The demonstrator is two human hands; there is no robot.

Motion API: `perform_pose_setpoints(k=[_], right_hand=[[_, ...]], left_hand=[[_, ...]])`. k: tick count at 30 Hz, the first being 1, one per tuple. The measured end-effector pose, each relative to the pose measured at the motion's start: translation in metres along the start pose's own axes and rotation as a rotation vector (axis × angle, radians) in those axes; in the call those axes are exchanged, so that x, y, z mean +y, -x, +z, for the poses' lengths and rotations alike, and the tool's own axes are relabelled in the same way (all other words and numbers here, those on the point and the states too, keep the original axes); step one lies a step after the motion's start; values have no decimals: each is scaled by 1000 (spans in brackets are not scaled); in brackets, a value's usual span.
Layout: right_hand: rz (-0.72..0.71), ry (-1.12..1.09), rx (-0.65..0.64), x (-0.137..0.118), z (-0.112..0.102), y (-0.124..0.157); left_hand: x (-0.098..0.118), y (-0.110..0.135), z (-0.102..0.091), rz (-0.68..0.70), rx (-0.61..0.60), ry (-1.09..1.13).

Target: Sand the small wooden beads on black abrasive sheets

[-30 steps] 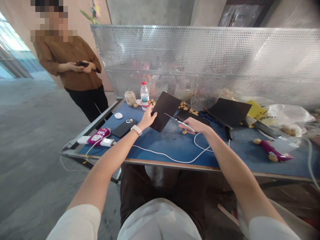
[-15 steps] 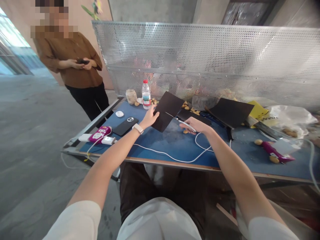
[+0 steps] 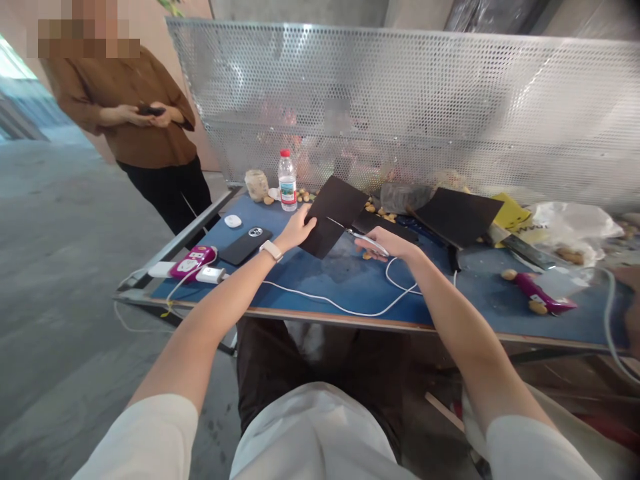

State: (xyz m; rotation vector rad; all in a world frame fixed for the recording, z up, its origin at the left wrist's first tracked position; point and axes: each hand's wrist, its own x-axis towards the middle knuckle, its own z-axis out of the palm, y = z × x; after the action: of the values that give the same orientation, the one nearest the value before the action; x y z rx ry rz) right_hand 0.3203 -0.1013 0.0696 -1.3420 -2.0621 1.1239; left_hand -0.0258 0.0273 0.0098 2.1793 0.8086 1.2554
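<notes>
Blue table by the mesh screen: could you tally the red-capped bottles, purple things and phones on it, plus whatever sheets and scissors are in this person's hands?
Red-capped bottle: 1
Purple things: 2
Phone: 1
Black sheet in the left hand: 1
Scissors in the right hand: 1
Total: 6

A head-worn camera looked from above and behind the left hand (image 3: pixel 297 229) and the right hand (image 3: pixel 386 243), facing forward and down across the table (image 3: pixel 315 277). It sat near enough to take in both arms (image 3: pixel 213 320) up to the sleeves (image 3: pixel 150 433) on the near side of the hands. Beyond the hands its wide view reached a metal screen (image 3: pixel 280 73) and, well to the left of the left hand, a standing person (image 3: pixel 150 147).
</notes>
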Motion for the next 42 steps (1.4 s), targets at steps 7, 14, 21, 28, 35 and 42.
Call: perform_pose_setpoints(k=[7,14,21,28,35,42], right_hand=[[5,17,-9,-1,-3,4],[-14,-72,-5,-1,3,1],[-39,-58,5,3,1,-1],[1,-98,14,2,8,-3],[0,-68,22,2,10,-4],[16,-142,11,3,11,-6]], left_hand=[[9,6,3,-26,7,-129],[9,5,11,-4,19,-140],[7,3,12,1,10,-97],[21,9,19,-23,-80,-126],[26,9,15,-11,-101,-83],[29,10,19,-12,-166,70]])
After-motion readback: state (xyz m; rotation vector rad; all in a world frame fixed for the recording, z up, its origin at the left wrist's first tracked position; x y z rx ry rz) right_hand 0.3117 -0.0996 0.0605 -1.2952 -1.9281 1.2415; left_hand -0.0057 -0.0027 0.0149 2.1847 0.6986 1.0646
